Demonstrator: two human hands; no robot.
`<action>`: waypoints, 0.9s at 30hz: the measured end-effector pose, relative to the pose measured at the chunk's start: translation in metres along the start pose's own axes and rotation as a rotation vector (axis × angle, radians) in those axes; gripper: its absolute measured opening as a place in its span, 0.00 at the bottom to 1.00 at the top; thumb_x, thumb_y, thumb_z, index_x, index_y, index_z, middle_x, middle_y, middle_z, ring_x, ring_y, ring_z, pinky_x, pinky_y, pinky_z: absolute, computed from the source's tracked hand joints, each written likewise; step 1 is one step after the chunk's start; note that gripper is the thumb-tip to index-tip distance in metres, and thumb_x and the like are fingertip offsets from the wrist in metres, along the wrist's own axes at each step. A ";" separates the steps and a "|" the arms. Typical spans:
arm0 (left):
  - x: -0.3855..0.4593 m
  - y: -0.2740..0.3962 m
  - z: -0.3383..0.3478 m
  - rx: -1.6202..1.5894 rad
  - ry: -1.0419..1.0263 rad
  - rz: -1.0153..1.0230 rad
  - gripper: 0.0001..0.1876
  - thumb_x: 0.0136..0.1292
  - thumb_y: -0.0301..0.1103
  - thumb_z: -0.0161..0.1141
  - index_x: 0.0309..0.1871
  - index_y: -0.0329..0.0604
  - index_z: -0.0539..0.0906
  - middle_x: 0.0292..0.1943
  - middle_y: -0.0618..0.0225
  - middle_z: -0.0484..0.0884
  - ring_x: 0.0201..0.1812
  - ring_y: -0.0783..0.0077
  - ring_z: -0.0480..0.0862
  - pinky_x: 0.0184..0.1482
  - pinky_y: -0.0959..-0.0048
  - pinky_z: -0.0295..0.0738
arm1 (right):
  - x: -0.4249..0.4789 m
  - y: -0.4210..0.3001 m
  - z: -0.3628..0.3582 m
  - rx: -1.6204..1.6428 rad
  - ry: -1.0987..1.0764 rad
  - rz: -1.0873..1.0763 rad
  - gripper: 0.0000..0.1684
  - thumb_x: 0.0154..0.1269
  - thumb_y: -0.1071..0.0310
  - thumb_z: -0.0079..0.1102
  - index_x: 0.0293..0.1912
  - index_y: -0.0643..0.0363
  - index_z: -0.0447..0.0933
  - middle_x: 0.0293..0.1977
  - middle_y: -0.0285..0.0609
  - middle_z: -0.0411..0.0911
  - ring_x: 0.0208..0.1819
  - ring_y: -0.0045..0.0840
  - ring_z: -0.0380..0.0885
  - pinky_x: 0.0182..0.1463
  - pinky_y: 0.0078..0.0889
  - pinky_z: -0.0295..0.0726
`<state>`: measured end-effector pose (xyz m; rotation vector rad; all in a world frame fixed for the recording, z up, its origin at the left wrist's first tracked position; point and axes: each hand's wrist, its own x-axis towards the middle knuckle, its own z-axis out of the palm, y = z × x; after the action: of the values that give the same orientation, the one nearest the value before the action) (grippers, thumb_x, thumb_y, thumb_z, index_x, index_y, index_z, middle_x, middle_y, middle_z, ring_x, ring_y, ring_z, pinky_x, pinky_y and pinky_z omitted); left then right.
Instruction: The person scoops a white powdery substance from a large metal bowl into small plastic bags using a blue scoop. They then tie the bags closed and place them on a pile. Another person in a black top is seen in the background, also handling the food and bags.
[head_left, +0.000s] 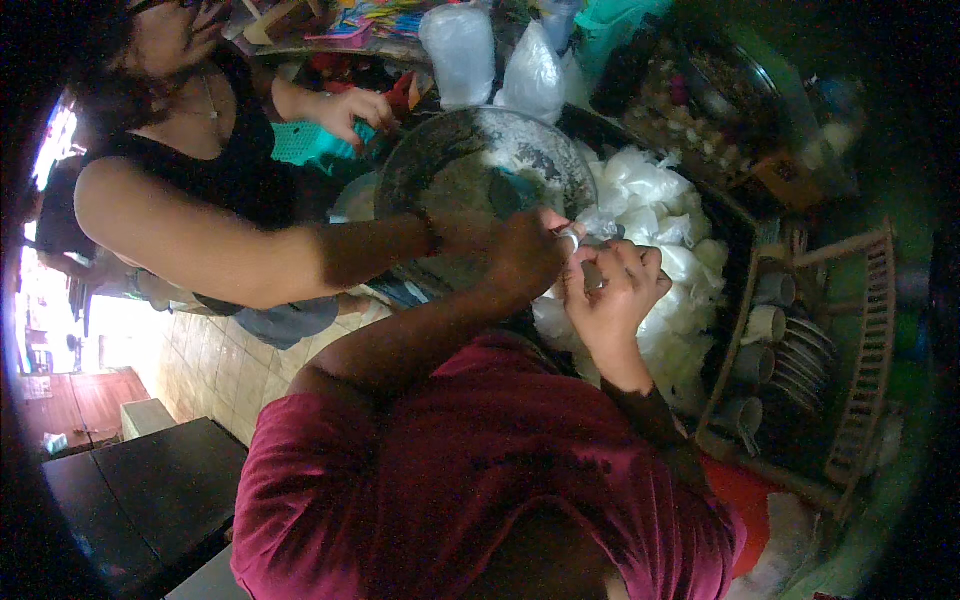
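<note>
My left hand (529, 251) and my right hand (616, 289) meet above a heap of filled clear plastic bags (649, 195). Pinched between their fingertips is the whitish twisted end of a plastic bag (571, 238); my fingers hide most of it. Left of the heap stands a large round metal basin (386, 165), its inner wall smeared with white residue. A small dark teal object (514, 193) sits in the basin, too dim to name.
A co-worker's forearm (360, 251) reaches over the basin beside my left arm. Their other hand (356, 112) is at a teal plastic basket (296, 142). Stacks of clear bags (459, 56) stand behind. At right is a dish rack (874, 337) with plates (802, 360) and mugs (765, 325).
</note>
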<state>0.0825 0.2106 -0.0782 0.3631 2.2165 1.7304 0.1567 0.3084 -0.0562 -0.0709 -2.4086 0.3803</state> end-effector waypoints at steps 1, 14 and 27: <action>-0.004 0.009 -0.002 0.002 0.005 -0.005 0.12 0.57 0.35 0.54 0.31 0.32 0.80 0.22 0.56 0.81 0.23 0.66 0.81 0.27 0.70 0.73 | 0.000 0.000 0.002 0.012 0.007 0.011 0.07 0.45 0.59 0.59 0.23 0.48 0.73 0.28 0.31 0.71 0.36 0.33 0.66 0.33 0.38 0.54; -0.016 -0.030 -0.004 0.206 0.057 0.614 0.10 0.45 0.30 0.60 0.33 0.41 0.77 0.36 0.58 0.75 0.42 0.57 0.74 0.44 0.64 0.67 | -0.011 0.017 0.004 0.162 -0.059 0.056 0.08 0.33 0.68 0.60 0.20 0.51 0.72 0.32 0.35 0.71 0.40 0.34 0.64 0.41 0.36 0.61; -0.012 -0.047 -0.014 -0.188 -0.272 0.417 0.09 0.50 0.21 0.57 0.34 0.40 0.71 0.32 0.64 0.74 0.36 0.68 0.73 0.41 0.73 0.69 | -0.004 0.035 -0.004 0.239 -0.021 0.035 0.08 0.31 0.65 0.62 0.18 0.47 0.72 0.40 0.30 0.70 0.46 0.34 0.63 0.43 0.40 0.55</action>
<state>0.0878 0.1823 -0.1194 1.0065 1.8584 1.9318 0.1605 0.3419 -0.0662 -0.0022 -2.3671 0.6849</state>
